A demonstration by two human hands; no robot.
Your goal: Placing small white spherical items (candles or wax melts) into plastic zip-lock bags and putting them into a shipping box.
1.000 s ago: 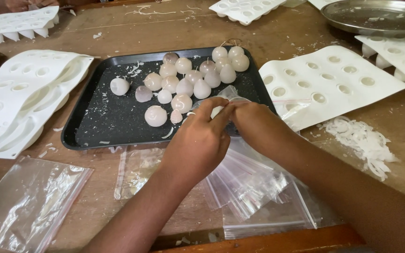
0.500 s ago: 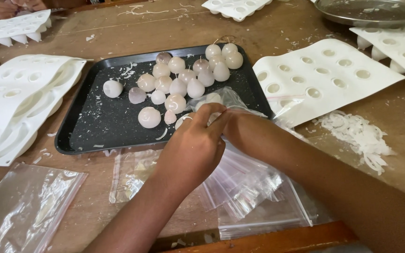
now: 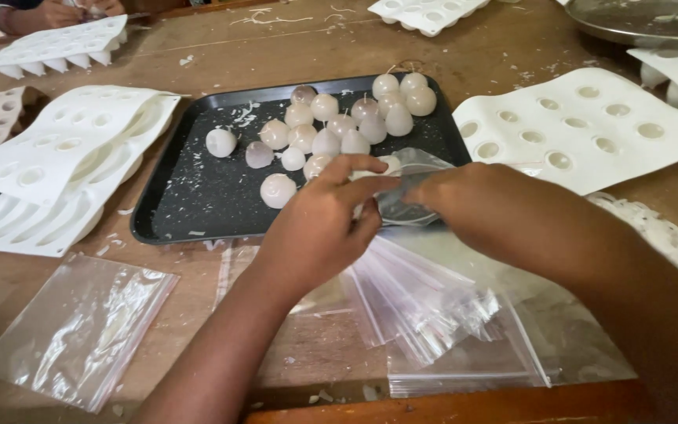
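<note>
My left hand (image 3: 319, 228) and my right hand (image 3: 488, 208) meet over the near edge of a black tray (image 3: 190, 208). Both pinch the mouth of one small clear plastic zip bag (image 3: 411, 192), held just above the tray. A round white wax ball seems to be partly inside the bag, though my fingers hide most of it. Several more white wax balls (image 3: 339, 126) lie loose on the tray, which is dusted with wax flakes. Under my hands a fanned stack of clear zip bags (image 3: 425, 306) rests on the wooden table.
White silicone moulds with round cavities lie at the left (image 3: 64, 173), the right (image 3: 590, 129) and the far edge (image 3: 425, 12). A metal dish (image 3: 645, 20) stands far right. Another clear bag (image 3: 80, 330) lies near left. Wax shavings (image 3: 653, 232) sit right. Another person's hands (image 3: 56, 12) show far left.
Both hands have stayed over the tray's near edge, working the small bag open between the fingers. The view has shifted slightly. The balls on the tray have not moved.
</note>
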